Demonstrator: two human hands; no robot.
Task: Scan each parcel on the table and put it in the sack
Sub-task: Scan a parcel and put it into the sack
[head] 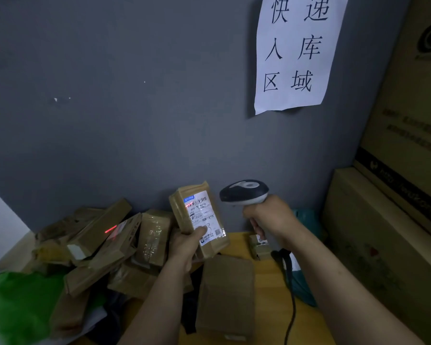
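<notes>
My left hand (188, 244) grips a small brown parcel (184, 210) from below and holds it upright above the table, its white shipping label facing me with my thumb on the label. My right hand (269, 216) grips a handheld barcode scanner (244, 191) just right of the parcel, its head aimed left. A red scan line lies across the label's barcode and another red streak falls on a parcel in the pile (111, 229). A heap of brown parcels (102, 245) lies on the wooden table (266, 282) at the left. No sack is clearly identifiable.
A flat brown parcel (225, 295) lies on the table under my forearms, and a small one (259, 245) sits by the wall. The scanner's black cable (290, 282) runs down the table. Green plastic (18, 302) lies lower left. Large cardboard boxes (388, 220) stand right. A paper sign (296, 51) hangs on the grey wall.
</notes>
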